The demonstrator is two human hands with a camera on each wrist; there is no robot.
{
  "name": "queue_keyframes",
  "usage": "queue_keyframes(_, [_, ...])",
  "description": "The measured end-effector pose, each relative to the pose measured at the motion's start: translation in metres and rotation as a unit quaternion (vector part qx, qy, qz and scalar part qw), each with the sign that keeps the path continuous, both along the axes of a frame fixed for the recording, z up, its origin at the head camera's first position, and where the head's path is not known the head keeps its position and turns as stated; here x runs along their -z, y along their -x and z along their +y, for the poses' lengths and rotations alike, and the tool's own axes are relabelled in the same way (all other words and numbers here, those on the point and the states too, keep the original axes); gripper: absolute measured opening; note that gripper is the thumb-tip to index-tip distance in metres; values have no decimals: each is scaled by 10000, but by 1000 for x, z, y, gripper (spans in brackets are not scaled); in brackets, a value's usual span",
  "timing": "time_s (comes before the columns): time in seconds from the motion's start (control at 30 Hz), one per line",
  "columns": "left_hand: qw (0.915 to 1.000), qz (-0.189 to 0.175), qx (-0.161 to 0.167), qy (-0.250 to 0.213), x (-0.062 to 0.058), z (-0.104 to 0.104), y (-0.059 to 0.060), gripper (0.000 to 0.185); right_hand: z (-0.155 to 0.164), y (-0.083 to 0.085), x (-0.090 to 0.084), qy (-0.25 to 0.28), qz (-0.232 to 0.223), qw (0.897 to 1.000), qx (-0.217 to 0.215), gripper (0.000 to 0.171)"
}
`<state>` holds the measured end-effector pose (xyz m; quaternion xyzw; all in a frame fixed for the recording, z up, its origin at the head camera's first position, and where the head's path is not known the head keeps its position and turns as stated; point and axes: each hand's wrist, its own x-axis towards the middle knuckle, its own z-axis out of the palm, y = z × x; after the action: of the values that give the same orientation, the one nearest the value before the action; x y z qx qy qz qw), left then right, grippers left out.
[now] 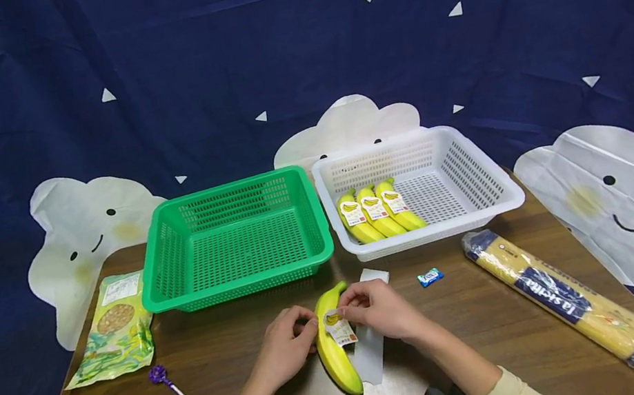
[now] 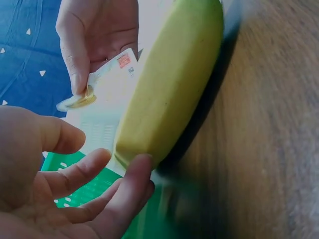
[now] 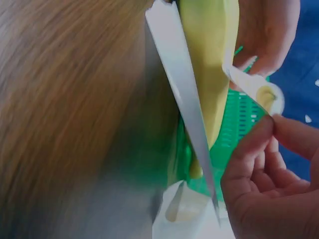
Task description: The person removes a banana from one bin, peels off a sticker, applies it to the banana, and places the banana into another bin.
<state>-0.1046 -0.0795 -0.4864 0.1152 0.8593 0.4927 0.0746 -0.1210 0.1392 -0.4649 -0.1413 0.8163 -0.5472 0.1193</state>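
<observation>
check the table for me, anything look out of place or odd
Mostly tidy. One banana lies loose on the table beside a white backing strip, its label only partly stuck and pinched by the right hand. The three bananas in the white basket are labelled; the green basket holds nothing.

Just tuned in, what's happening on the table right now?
A person is working on a single banana lying on the wooden table in front of two baskets. The right hand pinches the top of a label against the banana, while the left hand touches the fruit from the other side. A white backing strip lies beside the banana. Three bananas that already carry labels lie in the white basket; the green basket holds nothing.
</observation>
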Motion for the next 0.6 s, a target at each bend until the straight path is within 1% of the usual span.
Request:
queue_keyframes(0.03, [9999, 99, -10, 82, -1, 0, 0, 14, -1, 0, 0, 116, -63, 9999, 42, 9])
queue_keyframes(0.1, [9995, 267, -2, 193, -2, -1, 0, 13, -2, 0, 0, 182, -56, 9998, 79, 10])
queue_keyframes(0.23, [9984, 458, 119, 307, -3, -2, -1, 11, -4, 1, -1, -175, 298, 9994, 19, 7])
queue_keyframes(0.3, [9984, 448, 217, 262, -2, -2, -1, 14, -4, 1, -2, -269, 428, 9987, -81, 7])
queue_keyframes(0.4, [9987, 378, 273, 207, 0, -2, -1, 21, -5, 2, -1, -309, 591, 9976, -203, 5])
queue_keyframes(0.5, [9990, 312, 229, 213, 1, -1, -2, 24, -5, 3, 1, -278, 674, 9966, -388, 5])
queue_keyframes(0.6, [9991, 277, 167, 268, 1, 1, -3, 24, -3, 5, 3, -168, 595, 9955, -725, 6])
